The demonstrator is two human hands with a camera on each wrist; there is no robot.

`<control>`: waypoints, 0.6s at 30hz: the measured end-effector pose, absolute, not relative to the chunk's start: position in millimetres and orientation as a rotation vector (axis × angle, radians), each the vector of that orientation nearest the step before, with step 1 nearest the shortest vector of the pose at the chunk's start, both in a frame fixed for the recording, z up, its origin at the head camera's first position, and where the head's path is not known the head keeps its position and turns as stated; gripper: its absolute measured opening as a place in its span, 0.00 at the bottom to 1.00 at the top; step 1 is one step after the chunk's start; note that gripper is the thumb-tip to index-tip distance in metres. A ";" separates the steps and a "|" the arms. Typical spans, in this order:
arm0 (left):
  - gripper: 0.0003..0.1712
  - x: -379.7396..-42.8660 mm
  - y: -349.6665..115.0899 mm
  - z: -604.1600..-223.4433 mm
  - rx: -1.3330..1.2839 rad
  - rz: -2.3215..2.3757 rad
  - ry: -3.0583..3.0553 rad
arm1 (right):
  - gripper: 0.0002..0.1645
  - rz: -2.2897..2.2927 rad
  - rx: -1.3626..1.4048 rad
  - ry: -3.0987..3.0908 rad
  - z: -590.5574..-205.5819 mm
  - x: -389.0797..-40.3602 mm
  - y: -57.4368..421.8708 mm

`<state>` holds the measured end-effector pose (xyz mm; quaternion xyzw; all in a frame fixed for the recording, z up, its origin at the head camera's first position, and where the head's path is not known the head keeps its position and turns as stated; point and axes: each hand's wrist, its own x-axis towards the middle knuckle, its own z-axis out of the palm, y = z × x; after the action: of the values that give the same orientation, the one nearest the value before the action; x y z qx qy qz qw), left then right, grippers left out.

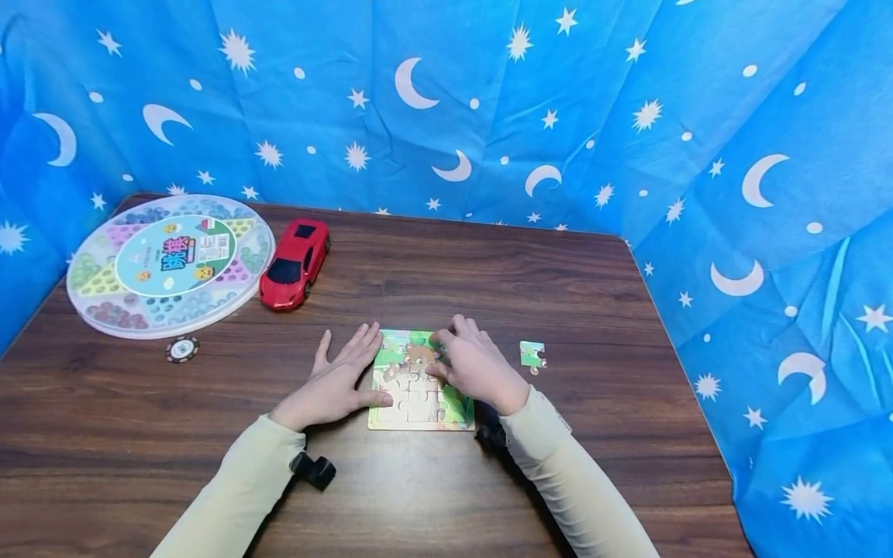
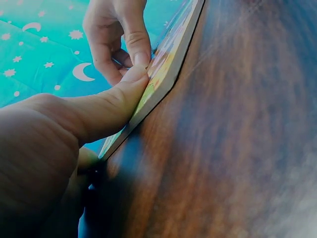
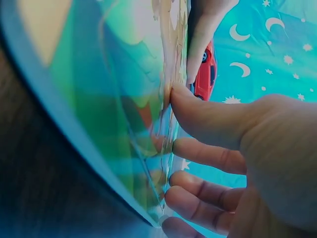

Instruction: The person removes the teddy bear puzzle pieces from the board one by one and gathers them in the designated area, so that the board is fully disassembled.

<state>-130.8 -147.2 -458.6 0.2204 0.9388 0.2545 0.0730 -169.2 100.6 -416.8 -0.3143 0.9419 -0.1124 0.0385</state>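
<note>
A jigsaw puzzle [image 1: 422,422] in a flat frame lies on the table, its picture mostly assembled. My left hand [image 1: 339,381] is spread at its left side, with the fingers along the edge and the thumb resting on the puzzle, as the left wrist view also shows. From the right, my right hand [image 1: 481,364] reaches over the puzzle's upper right part. Its thumb [image 3: 198,111] and other fingertips touch the surface, set apart from each other; no piece shows lifted between them. One loose puzzle piece [image 1: 532,354] lies to the right of that hand.
A round Chinese checkers box [image 1: 84,298] with marbles stands at the back left, beside a red toy car [image 1: 296,263]. In front of the box lies a black-and-white poker chip [image 1: 183,349]. A blue curtain [image 1: 474,139] with moons and stars hangs around the table.
</note>
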 end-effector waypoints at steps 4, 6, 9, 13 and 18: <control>0.60 -131.1 -147.2 -457.9 0.662 0.759 2.821 | 0.22 -0.338 -0.973 2.905 -414.9 -168.9 99.3; 0.60 -131.5 -147.9 -457.8 0.663 0.759 2.822 | 0.21 -0.342 -0.973 2.911 -414.6 -169.6 98.3; 0.60 -131.9 -148.3 -457.4 0.663 0.753 2.822 | 0.20 -0.349 -0.959 2.918 -414.6 -170.7 96.7; 0.60 -132.0 -148.8 -457.3 0.666 0.754 2.824 | 0.21 -0.363 -0.923 2.924 -414.5 -172.4 93.5; 0.59 -130.8 -148.3 -456.9 0.669 0.770 2.818 | 0.20 -0.401 -0.819 2.902 -414.5 -173.7 89.0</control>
<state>-130.8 -148.3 -456.9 0.2226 0.9378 0.2563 0.0722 -173.7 89.0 -414.5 -0.2688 0.9529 -0.1317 0.0497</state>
